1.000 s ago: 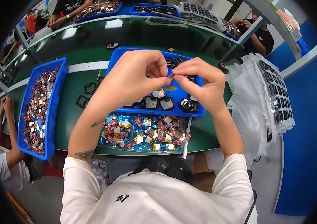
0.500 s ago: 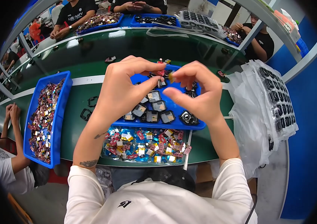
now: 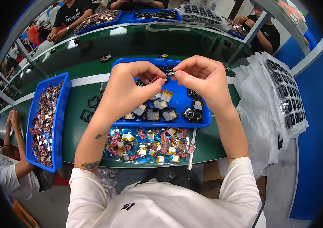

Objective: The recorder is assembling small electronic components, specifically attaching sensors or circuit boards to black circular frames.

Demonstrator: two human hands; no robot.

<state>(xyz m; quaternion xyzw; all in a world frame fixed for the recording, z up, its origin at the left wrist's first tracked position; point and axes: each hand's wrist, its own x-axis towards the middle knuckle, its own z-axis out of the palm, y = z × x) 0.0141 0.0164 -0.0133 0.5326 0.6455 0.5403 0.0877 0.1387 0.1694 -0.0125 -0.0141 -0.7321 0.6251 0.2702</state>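
Note:
Above a blue tray [image 3: 184, 121] my two hands meet, fingertips almost touching. My left hand [image 3: 133, 85] is closed in a pinch on a small red circuit board [image 3: 154, 79], mostly covered by the fingers. My right hand [image 3: 203, 78] pinches a small dark and silvery part [image 3: 171, 73]; whether it joins the board I cannot tell. Just below the fingertips shows a silver battery with yellow tape [image 3: 166, 95], either hanging or lying on the cases. Black square watch-like cases [image 3: 169, 114] lie in the tray, and a round-faced black piece [image 3: 192, 114] sits at its right corner.
Nearer me, a clear tray [image 3: 146, 146] holds loose red boards and batteries. A long blue bin [image 3: 65, 98] of similar parts stands left, beside black frames [image 3: 87, 115]. Stacked moulded trays [image 3: 283, 91] rise at right. Co-workers sit across the green table [image 3: 138, 43] and at left.
My right hand has moved in toward the left, its fingers closing to a pinch. The yellow-taped piece by its fingers has gone from there, and a battery now shows lower down.

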